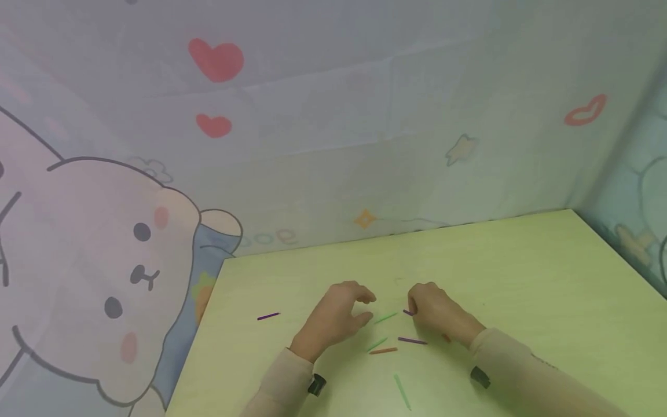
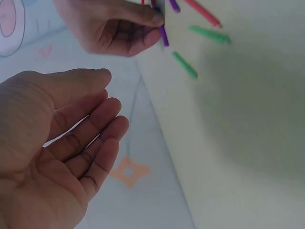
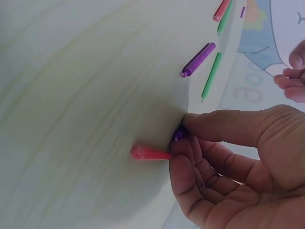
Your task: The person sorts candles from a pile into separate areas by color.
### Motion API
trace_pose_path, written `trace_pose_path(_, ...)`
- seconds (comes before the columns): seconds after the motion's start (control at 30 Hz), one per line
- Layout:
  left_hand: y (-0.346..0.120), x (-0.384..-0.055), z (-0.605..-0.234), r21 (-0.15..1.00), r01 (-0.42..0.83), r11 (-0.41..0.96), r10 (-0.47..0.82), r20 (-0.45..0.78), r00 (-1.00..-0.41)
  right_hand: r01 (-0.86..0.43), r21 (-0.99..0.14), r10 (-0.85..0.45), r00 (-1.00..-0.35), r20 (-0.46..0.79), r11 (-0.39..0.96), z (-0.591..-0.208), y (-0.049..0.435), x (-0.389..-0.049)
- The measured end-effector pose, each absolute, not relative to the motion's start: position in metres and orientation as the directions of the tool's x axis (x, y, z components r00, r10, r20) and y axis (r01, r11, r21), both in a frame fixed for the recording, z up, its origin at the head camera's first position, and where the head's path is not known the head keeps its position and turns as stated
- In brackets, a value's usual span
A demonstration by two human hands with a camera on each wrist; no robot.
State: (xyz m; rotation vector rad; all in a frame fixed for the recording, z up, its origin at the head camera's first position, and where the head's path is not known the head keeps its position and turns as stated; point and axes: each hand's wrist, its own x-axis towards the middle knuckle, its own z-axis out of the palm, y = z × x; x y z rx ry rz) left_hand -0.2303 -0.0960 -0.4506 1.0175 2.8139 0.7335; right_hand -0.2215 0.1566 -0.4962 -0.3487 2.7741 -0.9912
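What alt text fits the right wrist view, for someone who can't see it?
Right hand pinches a slim purple stick at a pale wood-grained tabletop. A slim red stick lies beside it, partly hidden; farther off are two more purple sticks, two slim green sticks, a second red one and the left hand.

Softly, rather dimly lit; broadly shadowed across the table [image 2: 257, 162] in left wrist view; slightly blurred at the sticks [image 2: 185, 65].
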Motion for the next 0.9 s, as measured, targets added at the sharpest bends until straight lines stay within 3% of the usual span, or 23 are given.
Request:
trace_pose_path(0.3,-0.065,-0.224,-0.473,0.368,0.692,0.621,0.719,0.081,-0.690,-0.150,-0.634,-0.264,-0.960,-0.089,0.759,-0.504,0.160,-0.229)
trace_pose_path(0.53,-0.040,-0.225,-0.489,0.266,0.775,0.573,0.779,0.118,-0.616,-0.233,-0.600,-0.315,-0.949,-0.033,0.766,-0.554,0.175,-0.264)
trace_pose_path(0.67,-0.028,-0.227,-0.497,0.169,0.807,0.566,0.797,0.138,-0.588,-0.194,-0.605,-0.295,-0.953,-0.070,0.772,-0.565,0.179,-0.275)
trace_pose_path(0.9,-0.018,-0.225,-0.506,0.086,0.818,0.569,0.804,0.151,-0.575,-0.132,-0.617,-0.267,-0.955,-0.131,0.776,-0.505,0.167,-0.247)
